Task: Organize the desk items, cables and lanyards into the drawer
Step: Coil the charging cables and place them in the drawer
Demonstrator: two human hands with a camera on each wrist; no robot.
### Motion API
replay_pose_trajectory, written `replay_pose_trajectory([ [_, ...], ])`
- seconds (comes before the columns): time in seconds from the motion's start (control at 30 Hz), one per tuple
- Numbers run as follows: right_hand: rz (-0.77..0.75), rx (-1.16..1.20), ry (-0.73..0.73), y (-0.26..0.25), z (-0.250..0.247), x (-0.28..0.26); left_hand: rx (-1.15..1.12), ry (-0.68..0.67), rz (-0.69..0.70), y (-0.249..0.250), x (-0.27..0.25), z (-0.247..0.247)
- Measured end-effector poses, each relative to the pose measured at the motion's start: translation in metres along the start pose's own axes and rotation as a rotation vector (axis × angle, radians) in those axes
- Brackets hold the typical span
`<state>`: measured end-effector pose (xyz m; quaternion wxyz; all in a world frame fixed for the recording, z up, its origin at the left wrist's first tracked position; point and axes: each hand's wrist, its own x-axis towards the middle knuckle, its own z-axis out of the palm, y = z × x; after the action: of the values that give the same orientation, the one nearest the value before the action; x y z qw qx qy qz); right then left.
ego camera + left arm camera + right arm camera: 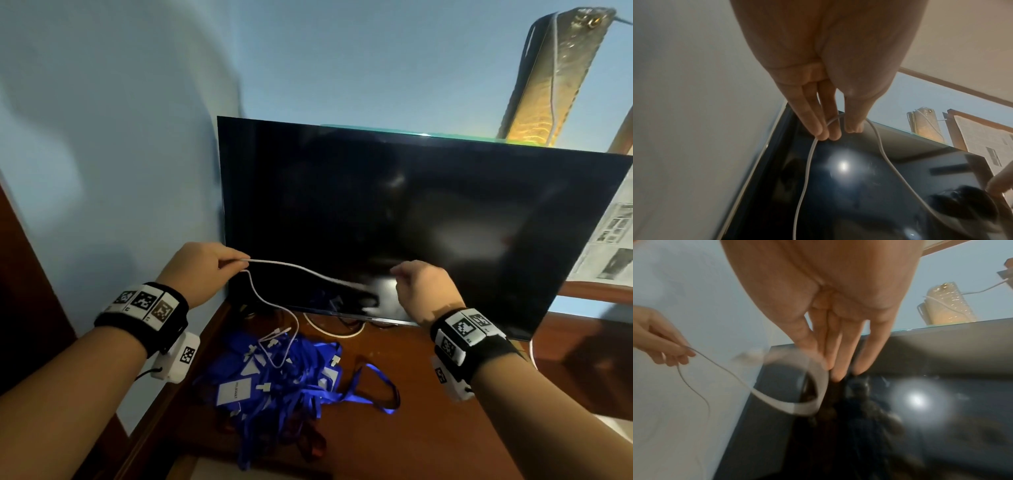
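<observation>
- Dim, bluish room light; wide-angle bending at the edges.
- A bright lamp glare reflects off the dark screen [842, 165].
- The white cable [797, 405] smears with motion blur.

Wooden desk [428, 411]: blue lanyards [284, 387] (tangled heap, white badge cards), dark monitor [394, 222] at rear.

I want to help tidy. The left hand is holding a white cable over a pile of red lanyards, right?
Not quite. The left hand does hold the white cable, but the lanyards under it are blue, as the head view shows.
</observation>
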<state>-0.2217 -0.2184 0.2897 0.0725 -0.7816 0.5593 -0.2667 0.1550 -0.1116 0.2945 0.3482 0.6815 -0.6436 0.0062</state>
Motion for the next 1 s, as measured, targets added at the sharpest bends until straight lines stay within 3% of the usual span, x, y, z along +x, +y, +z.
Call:
replay_pose_trajectory([
  [0.1, -0.013, 0.175, -0.069, -0.013, 0.002, -0.005, 0.013, -0.009, -0.023, 0.002, 0.0, 0.008],
  [0.2, -0.079, 0.187, -0.102, -0.03, 0.007, -0.015, -0.05, -0.016, -0.011, 0.011, 0.0, 0.011],
  [0.37, -0.173, 0.367, -0.362, -0.073, 0.033, -0.028, -0.073, -0.037, 0.196, 0.044, 0.004, 0.013],
  [0.53, -0.196, 0.516, -0.329, -0.1, 0.051, -0.028, -0.071, -0.022, 0.329, 0.06, 0.013, 0.003],
  [0.7, -0.127, 0.705, -0.355, -0.083, 0.042, -0.028, 0.031, 0.045, 0.164, 0.036, 0.019, -0.016],
  [0.9, -0.043, 0.617, -0.338, -0.048, 0.02, -0.029, 0.141, 0.127, -0.102, -0.005, 0.025, -0.02],
  [1.0, -0.04, 0.616, -0.29, -0.042, 0.012, -0.03, 0.292, -0.112, -0.174, -0.002, 0.024, -0.008],
])
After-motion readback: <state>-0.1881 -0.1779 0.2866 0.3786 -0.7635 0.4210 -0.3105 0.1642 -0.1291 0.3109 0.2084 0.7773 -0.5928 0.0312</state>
